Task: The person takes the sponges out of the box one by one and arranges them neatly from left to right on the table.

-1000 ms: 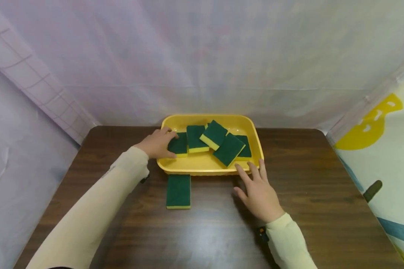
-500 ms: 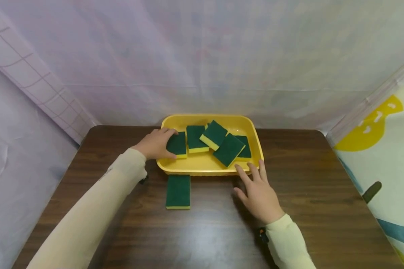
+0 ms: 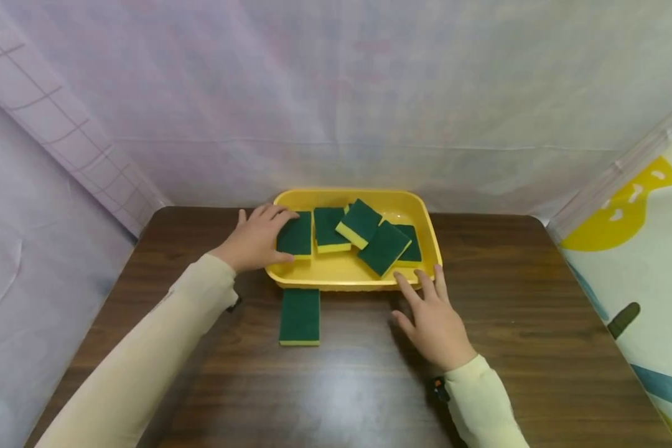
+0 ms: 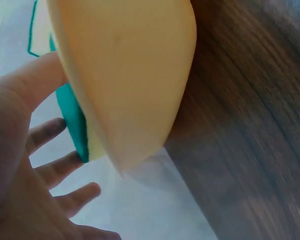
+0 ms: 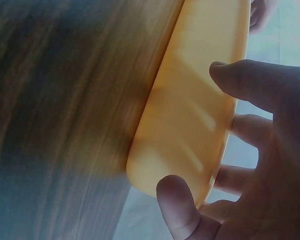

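Note:
In the head view, a yellow tray (image 3: 336, 277) holds several green-and-yellow scouring sponges. My left hand (image 3: 253, 239) reaches over the tray's left end and grips the leftmost sponge (image 3: 295, 235), thumb at its near edge and forefinger at its far edge. In the left wrist view, the sponge's green side (image 4: 74, 120) shows beyond the rim, with fingers against it. My right hand (image 3: 435, 323) rests with spread fingers at the tray's near right corner. In the right wrist view its fingers lie over the rim, the thumb beside the outer wall (image 5: 185, 115).
One sponge (image 3: 299, 317) lies flat on the brown wooden table (image 3: 358, 386), just in front of the tray. Inside the tray, a tilted sponge (image 3: 384, 249) and another sponge (image 3: 359, 221) overlap others. A pale curtain (image 3: 336, 112) hangs close behind the tray.
The left hand's fingers have settled round the leftmost sponge, which has shifted slightly and looks a little raised. The right hand stays at the tray rim. The head view has shifted slightly.

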Action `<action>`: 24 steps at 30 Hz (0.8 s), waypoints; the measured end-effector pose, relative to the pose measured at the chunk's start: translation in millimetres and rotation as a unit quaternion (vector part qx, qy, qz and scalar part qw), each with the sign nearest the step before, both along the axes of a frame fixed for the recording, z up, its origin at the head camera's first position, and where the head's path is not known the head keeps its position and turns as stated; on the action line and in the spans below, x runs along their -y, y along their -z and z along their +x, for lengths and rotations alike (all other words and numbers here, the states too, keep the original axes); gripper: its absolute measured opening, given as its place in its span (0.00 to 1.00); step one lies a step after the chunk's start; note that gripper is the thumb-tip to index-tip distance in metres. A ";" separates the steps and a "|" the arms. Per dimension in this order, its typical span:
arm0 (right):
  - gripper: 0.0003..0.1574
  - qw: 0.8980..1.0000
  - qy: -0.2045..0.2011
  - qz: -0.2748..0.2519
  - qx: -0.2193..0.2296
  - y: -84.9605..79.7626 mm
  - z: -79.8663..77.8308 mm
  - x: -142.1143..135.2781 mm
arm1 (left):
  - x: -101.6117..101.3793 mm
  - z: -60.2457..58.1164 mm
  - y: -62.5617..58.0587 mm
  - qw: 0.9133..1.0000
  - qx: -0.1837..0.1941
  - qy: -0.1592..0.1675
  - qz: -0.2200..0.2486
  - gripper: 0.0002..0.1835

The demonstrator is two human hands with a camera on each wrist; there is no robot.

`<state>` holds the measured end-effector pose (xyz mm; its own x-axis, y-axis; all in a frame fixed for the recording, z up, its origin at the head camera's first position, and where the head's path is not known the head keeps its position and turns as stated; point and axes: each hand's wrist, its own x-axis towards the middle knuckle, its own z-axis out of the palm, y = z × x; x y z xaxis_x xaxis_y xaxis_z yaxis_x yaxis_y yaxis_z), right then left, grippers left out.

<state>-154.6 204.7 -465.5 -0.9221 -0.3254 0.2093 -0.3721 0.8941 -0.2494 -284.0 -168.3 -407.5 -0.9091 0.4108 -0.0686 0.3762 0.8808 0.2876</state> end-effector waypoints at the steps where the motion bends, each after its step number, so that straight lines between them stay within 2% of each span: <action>1: 0.45 1.000 0.000 0.000 0.000 0.5 0.0 -0.2 | 0.4 2.1 -1.0 1.000 -0.010 0.004 -0.001 0.51; 5: 0.45 1.000 0.004 -0.001 0.004 2.0 -0.7 -0.4 | 2.2 12.6 -5.3 0.997 -0.069 0.026 0.006 0.52; 10: 0.46 1.000 0.007 -0.001 0.010 2.8 -1.7 -0.1 | 1.3 30.5 -8.8 0.988 -0.137 0.061 0.028 0.52; 15: 0.45 1.000 0.006 -0.003 0.013 1.1 -1.4 0.4 | -4.1 55.8 -10.5 0.979 -0.159 0.102 0.077 0.51; 20: 0.45 1.000 0.007 -0.006 0.016 -2.2 -0.1 0.2 | -13.0 82.3 -7.0 0.962 -0.187 0.152 0.133 0.51; 24: 0.45 1.000 0.005 -0.007 0.016 -2.4 0.4 0.6 | -22.8 103.7 -2.5 0.951 -0.195 0.176 0.163 0.52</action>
